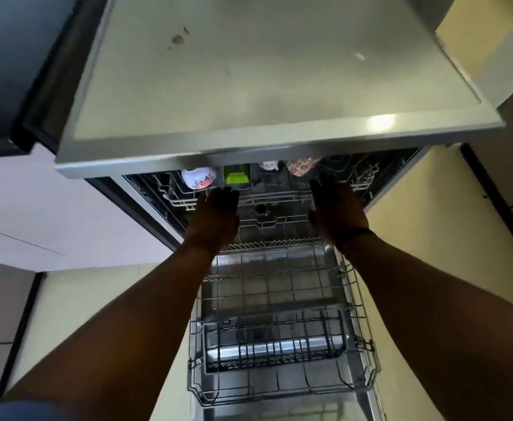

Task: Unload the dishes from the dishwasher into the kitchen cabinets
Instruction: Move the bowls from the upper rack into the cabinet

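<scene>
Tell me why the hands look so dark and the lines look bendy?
Head view: the left hand and right hand reach into the shadowed dishwasher, so detail is lost; a bright glare spot sits on the counter edge; the wide-angle lens bows straight edges; the whole picture is slightly soft.
</scene>
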